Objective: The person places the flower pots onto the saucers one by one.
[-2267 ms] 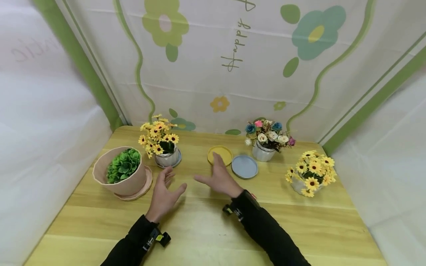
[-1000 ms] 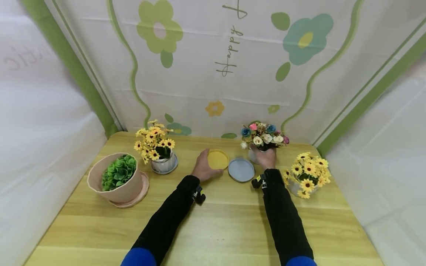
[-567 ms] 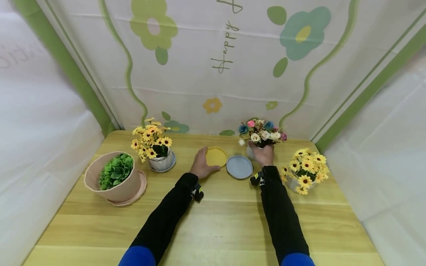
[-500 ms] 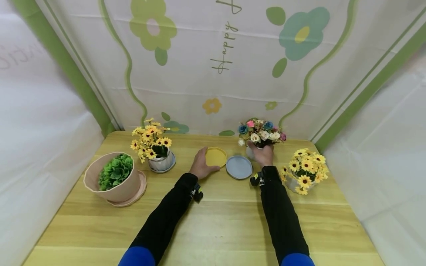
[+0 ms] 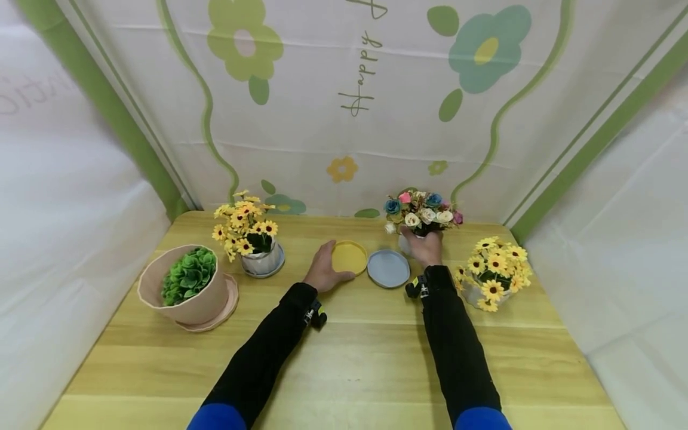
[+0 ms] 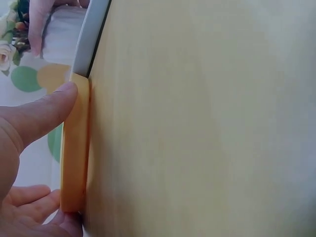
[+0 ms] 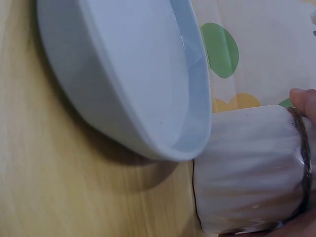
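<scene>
My left hand (image 5: pixel 325 268) grips the yellow saucer (image 5: pixel 349 257) by its left rim. In the left wrist view the thumb (image 6: pixel 42 113) presses the yellow saucer's edge (image 6: pixel 74 148) and the fingers (image 6: pixel 29 217) curl at its other end. My right hand (image 5: pixel 427 246) wraps around the white ribbed pot (image 7: pixel 247 168) that holds a mixed-colour bouquet (image 5: pixel 421 211). A fingertip (image 7: pixel 304 102) lies on that pot's upper band. The blue-grey saucer (image 5: pixel 389 268) sits on the table between the two hands, right beside the pot, its rim filling the right wrist view (image 7: pixel 138 74).
A pink pot of green leaves (image 5: pixel 185 286) stands on a pink saucer at the left. Behind it is a yellow-daisy pot (image 5: pixel 257 239) on a blue saucer. Another yellow-daisy pot (image 5: pixel 494 272) is at the right, close to my right forearm. Fabric walls enclose the wooden table (image 5: pixel 349 358).
Both hands left the middle of the table, where they hovered open. The left one took the yellow saucer, the right one the bouquet pot. Over the last half second they barely move.
</scene>
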### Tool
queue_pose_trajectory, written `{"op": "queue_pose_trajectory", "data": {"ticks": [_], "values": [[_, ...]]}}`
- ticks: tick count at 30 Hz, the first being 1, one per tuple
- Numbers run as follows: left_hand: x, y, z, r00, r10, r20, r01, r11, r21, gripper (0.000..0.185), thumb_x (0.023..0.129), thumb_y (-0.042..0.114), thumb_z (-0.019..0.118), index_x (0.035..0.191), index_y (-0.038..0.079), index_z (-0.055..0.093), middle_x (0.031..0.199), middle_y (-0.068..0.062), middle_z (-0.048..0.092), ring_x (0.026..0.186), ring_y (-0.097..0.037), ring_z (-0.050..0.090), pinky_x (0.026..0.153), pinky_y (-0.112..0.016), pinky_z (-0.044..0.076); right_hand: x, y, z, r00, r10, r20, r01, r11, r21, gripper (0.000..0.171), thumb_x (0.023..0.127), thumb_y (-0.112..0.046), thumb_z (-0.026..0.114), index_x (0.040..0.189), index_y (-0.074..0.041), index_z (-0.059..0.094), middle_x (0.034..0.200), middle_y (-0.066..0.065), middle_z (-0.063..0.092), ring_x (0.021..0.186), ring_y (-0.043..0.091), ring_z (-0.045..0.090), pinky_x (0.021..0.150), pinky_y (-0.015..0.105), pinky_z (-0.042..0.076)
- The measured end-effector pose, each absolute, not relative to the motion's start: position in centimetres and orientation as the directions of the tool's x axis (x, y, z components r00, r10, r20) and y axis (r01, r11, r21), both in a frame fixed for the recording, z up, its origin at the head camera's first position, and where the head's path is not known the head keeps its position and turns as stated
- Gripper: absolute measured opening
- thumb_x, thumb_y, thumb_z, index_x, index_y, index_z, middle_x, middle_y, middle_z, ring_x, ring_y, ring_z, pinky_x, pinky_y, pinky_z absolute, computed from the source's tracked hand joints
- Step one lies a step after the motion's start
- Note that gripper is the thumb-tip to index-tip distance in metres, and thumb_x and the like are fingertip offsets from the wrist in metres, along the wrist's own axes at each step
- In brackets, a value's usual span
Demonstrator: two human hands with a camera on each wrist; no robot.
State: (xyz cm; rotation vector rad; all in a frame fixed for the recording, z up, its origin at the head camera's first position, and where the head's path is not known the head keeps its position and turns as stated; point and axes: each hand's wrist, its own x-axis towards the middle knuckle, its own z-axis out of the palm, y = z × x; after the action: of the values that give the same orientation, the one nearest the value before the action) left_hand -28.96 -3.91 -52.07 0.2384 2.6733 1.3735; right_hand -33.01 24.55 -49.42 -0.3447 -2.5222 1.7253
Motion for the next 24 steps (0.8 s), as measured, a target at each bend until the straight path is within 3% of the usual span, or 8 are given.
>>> {"op": "queue_pose_trajectory", "data": {"ticks": [19, 24], "values": [[-24.7, -4.1, -51.8, -0.964, 0.261, -0.054, 0.109, 0.574, 0.812, 0.106, 0.085, 0.025, 0.091, 0.165, 0.001, 0.027, 0.169, -0.023, 0.033, 0.158, -0.040, 0.033, 0.132, -0.053, 0.030, -32.9, 24.8, -49.2, -0.968, 0.214, -0.134, 0.211, 0.394, -0.894, 0.113, 0.096, -0.065, 0.065, 0.171, -0.014, -0.002, 0.176, 0.024, -0.001, 0.162, 0.045, 0.019, 0.134, 0.053, 0.026], [-23.4, -4.4, -51.8, -0.959, 0.281, -0.047, 0.123, 0.556, 0.822, 0.106, 0.084, 0.024, 0.092, 0.164, 0.001, 0.028, 0.169, -0.023, 0.034, 0.158, -0.040, 0.032, 0.131, -0.055, 0.030, -33.0, 24.8, -49.1, -0.968, 0.219, -0.126, 0.206, 0.395, -0.895, 0.109, 0.098, -0.060, 0.067, 0.170, -0.011, 0.000, 0.174, 0.028, 0.003, 0.160, 0.047, 0.023, 0.132, 0.054, 0.028]]}}
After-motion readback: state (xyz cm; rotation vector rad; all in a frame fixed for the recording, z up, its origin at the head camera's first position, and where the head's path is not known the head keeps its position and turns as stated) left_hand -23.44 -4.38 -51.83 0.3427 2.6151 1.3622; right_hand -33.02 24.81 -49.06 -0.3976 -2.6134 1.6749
